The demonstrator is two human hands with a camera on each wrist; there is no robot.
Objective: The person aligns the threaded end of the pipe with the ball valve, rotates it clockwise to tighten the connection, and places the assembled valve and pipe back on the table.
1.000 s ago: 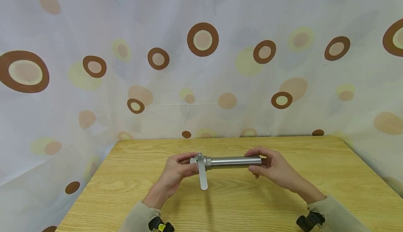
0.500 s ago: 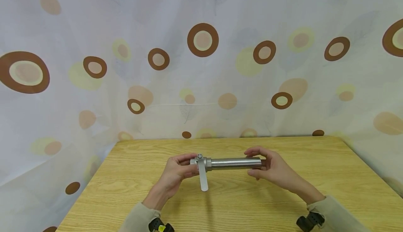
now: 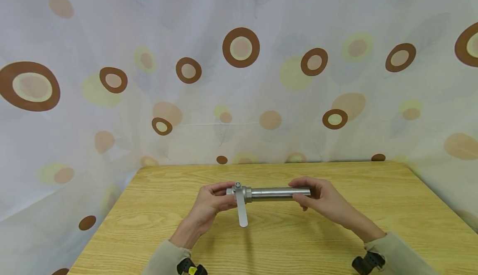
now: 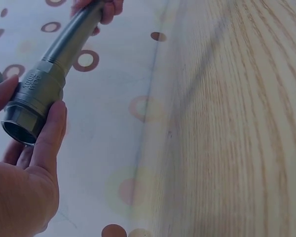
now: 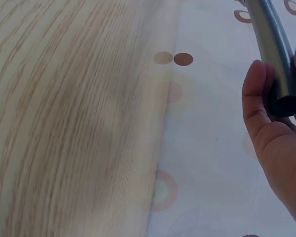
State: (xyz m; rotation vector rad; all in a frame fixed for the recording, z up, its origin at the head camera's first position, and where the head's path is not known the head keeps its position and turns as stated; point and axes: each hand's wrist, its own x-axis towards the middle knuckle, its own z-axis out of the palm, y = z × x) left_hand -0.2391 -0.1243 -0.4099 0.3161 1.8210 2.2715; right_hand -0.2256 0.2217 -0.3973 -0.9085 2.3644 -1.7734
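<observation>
A silver ball valve (image 3: 239, 192) is joined end to end with a smooth steel pipe (image 3: 276, 193), and the two lie level above the table. My left hand (image 3: 205, 206) grips the valve body between thumb and fingers; its flat lever handle (image 3: 242, 210) points toward me. In the left wrist view the ball valve (image 4: 37, 91) shows raised lettering and an open hexagonal end. My right hand (image 3: 324, 198) holds the pipe's free end, thumb in front and fingers behind. The right wrist view shows the hollow mouth of the pipe (image 5: 281, 69) between thumb and fingers.
Beneath both hands is a wood-grain table (image 3: 157, 221), on which the held parts cast a shadow. A white sheet printed with brown and beige circles (image 3: 239, 100) hangs behind it and along its sides. Each wrist wears a small black camera on a strap.
My right thumb and fingers have shifted their hold round the pipe's end, the thumb now higher on its front. My left hand and the valve have stayed nearly still.
</observation>
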